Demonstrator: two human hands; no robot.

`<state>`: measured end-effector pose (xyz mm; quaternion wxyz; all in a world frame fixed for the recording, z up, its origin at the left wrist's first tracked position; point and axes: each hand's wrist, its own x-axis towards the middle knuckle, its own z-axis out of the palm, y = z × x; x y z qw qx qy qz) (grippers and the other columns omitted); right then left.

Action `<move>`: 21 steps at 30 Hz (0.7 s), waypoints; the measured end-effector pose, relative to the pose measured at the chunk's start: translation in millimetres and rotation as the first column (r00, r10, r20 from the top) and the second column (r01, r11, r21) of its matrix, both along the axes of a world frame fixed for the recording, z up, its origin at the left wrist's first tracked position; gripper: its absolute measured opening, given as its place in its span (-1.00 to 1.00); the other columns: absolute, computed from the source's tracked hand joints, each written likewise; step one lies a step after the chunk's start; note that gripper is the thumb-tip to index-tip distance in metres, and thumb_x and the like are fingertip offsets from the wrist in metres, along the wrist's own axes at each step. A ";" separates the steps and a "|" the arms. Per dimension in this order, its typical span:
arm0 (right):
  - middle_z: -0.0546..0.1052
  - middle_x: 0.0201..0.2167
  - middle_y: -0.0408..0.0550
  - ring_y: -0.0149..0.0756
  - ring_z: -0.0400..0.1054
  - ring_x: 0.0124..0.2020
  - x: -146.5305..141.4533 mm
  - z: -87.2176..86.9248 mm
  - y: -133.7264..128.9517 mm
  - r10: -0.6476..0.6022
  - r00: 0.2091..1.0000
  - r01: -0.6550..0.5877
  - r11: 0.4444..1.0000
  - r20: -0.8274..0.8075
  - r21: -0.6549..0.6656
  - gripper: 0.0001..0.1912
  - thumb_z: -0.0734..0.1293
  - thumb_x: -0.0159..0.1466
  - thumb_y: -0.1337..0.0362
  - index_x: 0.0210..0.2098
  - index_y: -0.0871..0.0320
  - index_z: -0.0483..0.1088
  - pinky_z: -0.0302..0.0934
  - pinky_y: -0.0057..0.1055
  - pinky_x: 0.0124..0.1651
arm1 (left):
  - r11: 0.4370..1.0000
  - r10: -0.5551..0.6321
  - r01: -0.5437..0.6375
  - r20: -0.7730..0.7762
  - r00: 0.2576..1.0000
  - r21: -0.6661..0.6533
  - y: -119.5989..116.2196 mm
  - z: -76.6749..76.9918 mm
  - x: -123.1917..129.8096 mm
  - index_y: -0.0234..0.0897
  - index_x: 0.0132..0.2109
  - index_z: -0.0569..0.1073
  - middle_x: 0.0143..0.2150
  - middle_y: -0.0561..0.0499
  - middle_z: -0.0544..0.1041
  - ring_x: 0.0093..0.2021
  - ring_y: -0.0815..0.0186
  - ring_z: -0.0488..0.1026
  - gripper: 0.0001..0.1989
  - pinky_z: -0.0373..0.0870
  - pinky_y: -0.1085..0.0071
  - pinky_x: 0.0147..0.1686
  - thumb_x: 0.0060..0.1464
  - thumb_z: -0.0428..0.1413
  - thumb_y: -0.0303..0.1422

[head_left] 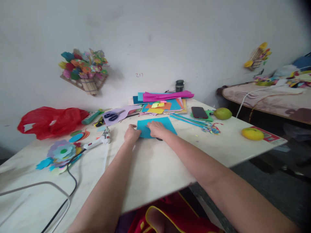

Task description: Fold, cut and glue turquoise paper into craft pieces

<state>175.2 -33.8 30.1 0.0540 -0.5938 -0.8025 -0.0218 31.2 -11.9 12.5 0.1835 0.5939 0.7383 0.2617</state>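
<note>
A sheet of blue paper lies on the table in front of me. My left hand is at its left edge, with the fingers curled and the thumb against the paper. My right hand rests on top of the sheet, its fingers stretched toward the left. A small dark thing shows just below the right hand at the paper's near edge; I cannot make out what it is. To the left of my hands lie a white glue gun and dark-handled scissors on lilac paper.
Layered paper flowers and a red plastic bag are at left, near cables. Coloured papers stack at the back. A phone, blue strips, a green fruit and a yellow fruit are at right.
</note>
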 end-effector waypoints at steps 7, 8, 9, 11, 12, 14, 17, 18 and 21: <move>0.36 -0.06 0.20 -0.08 0.26 -0.02 18.3 -6.7 10.0 -0.050 0.999 0.051 0.981 -0.011 0.186 -0.60 0.14 0.21 0.45 0.03 0.19 0.28 0.16 -0.29 -0.10 | 0.991 -0.052 0.046 0.044 0.998 0.127 1.8 -1.1 -16.0 -0.19 -0.25 0.47 -0.29 -0.02 0.54 -0.29 0.24 0.48 -0.76 0.33 0.43 -0.37 -0.18 0.13 -0.39; 0.34 -0.03 0.20 -0.09 0.23 -0.01 23.5 -7.5 12.5 -0.086 0.996 0.090 0.974 -0.029 0.210 -0.60 0.12 0.23 0.45 0.05 0.19 0.27 0.16 -0.30 -0.08 | 0.990 -0.054 0.041 0.091 0.994 0.136 2.2 -1.2 -19.9 -0.21 -0.29 0.48 -0.32 -0.01 0.54 -0.36 0.27 0.48 -0.80 0.33 0.44 -0.41 -0.18 0.14 -0.39; 0.33 -0.02 0.19 -0.11 0.21 0.01 29.1 -8.1 15.1 -0.127 0.991 0.134 0.965 -0.046 0.223 -0.60 0.10 0.23 0.46 0.05 0.18 0.27 0.15 -0.31 -0.07 | 0.991 -0.051 0.032 0.148 0.988 0.133 2.5 -1.1 -23.8 -0.23 -0.30 0.48 -0.35 0.00 0.53 -0.44 0.30 0.47 -0.81 0.33 0.46 -0.45 -0.18 0.14 -0.40; 0.33 -0.03 0.18 -0.11 0.20 0.02 41.4 -9.7 20.8 -0.193 0.978 0.205 0.952 -0.074 0.229 -0.61 0.10 0.25 0.46 0.05 0.19 0.28 0.14 -0.33 -0.07 | 0.993 -0.031 0.001 0.245 0.969 0.122 3.2 -0.7 -30.6 -0.26 -0.30 0.49 -0.38 0.01 0.53 -0.55 0.36 0.44 -0.81 0.32 0.48 -0.52 -0.18 0.14 -0.42; 0.33 -0.03 0.19 -0.11 0.19 0.02 47.6 -10.8 23.9 -0.226 0.969 0.242 0.943 -0.098 0.226 -0.61 0.11 0.25 0.45 0.05 0.19 0.28 0.13 -0.32 -0.06 | 0.992 -0.019 -0.015 0.275 0.961 0.122 3.8 -0.8 -33.5 -0.26 -0.29 0.49 -0.38 0.00 0.54 -0.58 0.37 0.43 -0.80 0.32 0.48 -0.54 -0.18 0.13 -0.43; 0.33 -0.03 0.20 -0.09 0.19 0.02 59.2 -14.0 29.8 -0.265 0.956 0.287 0.932 -0.123 0.220 -0.61 0.11 0.26 0.45 0.05 0.19 0.29 0.12 -0.30 -0.06 | 0.989 0.008 -0.053 0.313 0.950 0.139 6.1 -2.2 -38.5 -0.26 -0.28 0.49 -0.36 -0.01 0.55 -0.60 0.38 0.42 -0.79 0.33 0.49 -0.55 -0.18 0.13 -0.43; 0.34 -0.03 0.20 -0.10 0.21 0.00 71.5 -19.1 36.1 -0.356 0.928 0.371 0.908 -0.109 0.195 -0.62 0.07 0.26 0.46 0.02 0.23 0.32 0.13 -0.31 -0.07 | 0.979 0.033 -0.103 0.366 0.930 0.176 12.3 -8.3 -45.1 -0.26 -0.25 0.49 -0.32 -0.02 0.56 -0.57 0.38 0.45 -0.77 0.34 0.50 -0.54 -0.17 0.14 -0.39; 0.34 -0.03 0.20 -0.10 0.21 -0.01 73.5 -19.9 36.9 -0.371 0.923 0.384 0.904 -0.101 0.189 -0.63 0.08 0.26 0.45 0.00 0.24 0.34 0.13 -0.31 -0.07 | 0.975 0.042 -0.120 0.377 0.925 0.187 14.9 -11.0 -47.1 -0.27 -0.25 0.49 -0.33 -0.02 0.56 -0.55 0.38 0.46 -0.76 0.35 0.50 -0.52 -0.17 0.14 -0.37; 0.35 -0.03 0.19 -0.07 0.17 0.03 71.8 -18.4 34.9 -0.320 0.941 0.338 0.911 -0.112 0.235 -0.67 0.14 0.28 0.30 -0.04 0.24 0.38 0.09 -0.29 -0.03 | 0.964 0.078 -0.172 0.404 0.911 0.201 22.0 -18.5 -52.1 -0.30 -0.25 0.50 -0.39 -0.02 0.56 -0.51 0.36 0.48 -0.74 0.38 0.48 -0.47 -0.17 0.15 -0.33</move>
